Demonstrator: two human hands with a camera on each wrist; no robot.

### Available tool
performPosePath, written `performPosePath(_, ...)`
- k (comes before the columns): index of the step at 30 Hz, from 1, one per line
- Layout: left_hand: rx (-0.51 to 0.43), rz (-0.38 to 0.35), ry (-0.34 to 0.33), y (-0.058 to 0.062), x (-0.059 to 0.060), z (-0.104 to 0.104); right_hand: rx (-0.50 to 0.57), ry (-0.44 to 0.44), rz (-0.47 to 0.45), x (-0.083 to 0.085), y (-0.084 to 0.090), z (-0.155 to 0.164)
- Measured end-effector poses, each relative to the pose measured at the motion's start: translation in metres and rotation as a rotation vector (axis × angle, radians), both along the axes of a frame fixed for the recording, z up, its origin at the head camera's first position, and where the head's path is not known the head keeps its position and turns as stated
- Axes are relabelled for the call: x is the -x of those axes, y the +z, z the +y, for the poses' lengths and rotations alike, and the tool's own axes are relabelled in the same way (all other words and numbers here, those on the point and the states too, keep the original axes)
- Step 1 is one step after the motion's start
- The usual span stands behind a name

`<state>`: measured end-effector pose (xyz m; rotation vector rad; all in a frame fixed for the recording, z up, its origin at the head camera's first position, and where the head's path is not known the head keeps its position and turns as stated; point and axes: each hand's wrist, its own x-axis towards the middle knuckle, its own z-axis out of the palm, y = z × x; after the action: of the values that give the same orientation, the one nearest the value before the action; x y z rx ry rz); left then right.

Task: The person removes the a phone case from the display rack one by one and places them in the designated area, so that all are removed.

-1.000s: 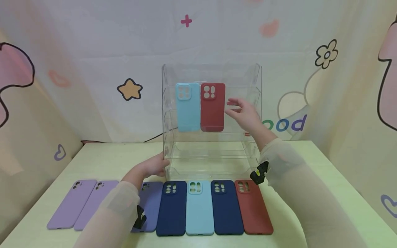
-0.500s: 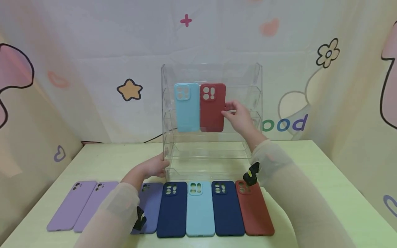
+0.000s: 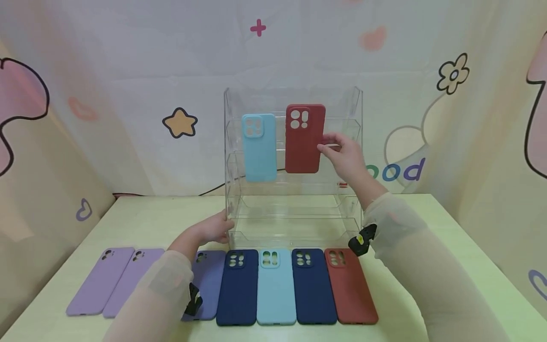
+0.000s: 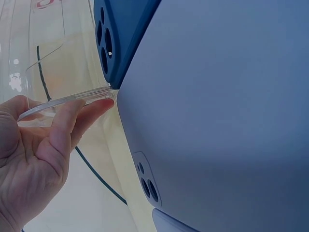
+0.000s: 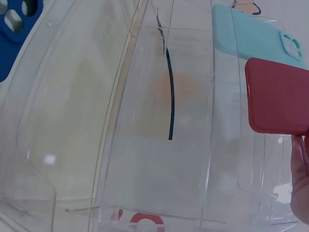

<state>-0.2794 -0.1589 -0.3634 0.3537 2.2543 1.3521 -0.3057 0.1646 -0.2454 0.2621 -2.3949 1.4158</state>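
Note:
My right hand [image 3: 347, 154] pinches a red phone case [image 3: 304, 142] by its right edge, holding it upright in front of the clear tiered rack [image 3: 295, 225]. In the right wrist view the red case [image 5: 280, 99] overlaps the rack's upper tiers, with only part of the hand [image 5: 300, 186] showing. A light blue phone case [image 3: 259, 154] stands in the rack, left of the red one. Low on the rack's left side, my left hand [image 3: 212, 228] grips the clear side panel; the left wrist view shows thumb and fingers around that panel [image 4: 72, 97].
Along the table front lies a row of phone cases: purple ones [image 3: 100, 282] at left, then dark blue [image 3: 237, 289], light blue [image 3: 276, 289], dark blue [image 3: 314, 287] and red [image 3: 352, 289]. A patterned curtain [image 3: 128, 118] hangs behind the table [image 3: 427, 237].
My right hand has taken hold of the red case in the rack and moved it up and to the right, apart from the light blue one. The left hand has stayed put.

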Motion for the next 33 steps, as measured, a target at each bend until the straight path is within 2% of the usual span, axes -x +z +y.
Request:
performPosePath(5,0.002,0.005,-0.002,-0.001,0.0,0.0,0.008,-0.007,-0.029,-0.015,-0.006,0.012)
performPosePath(9,-0.003,0.002,-0.009,-0.001,0.001,-0.001,0.013,0.02,-0.058,-0.025,-0.013,0.021)
performPosePath(16,0.018,0.017,-0.001,-0.001,0.001,0.0,0.009,0.015,-0.071,-0.036,-0.021,0.031)
performPosePath(24,0.014,0.014,0.001,-0.005,0.001,0.0,-0.043,0.034,-0.061,-0.046,-0.029,0.039)
performPosePath(33,0.014,0.024,0.003,-0.005,0.002,0.001,-0.074,0.033,-0.132,-0.065,-0.038,0.05)
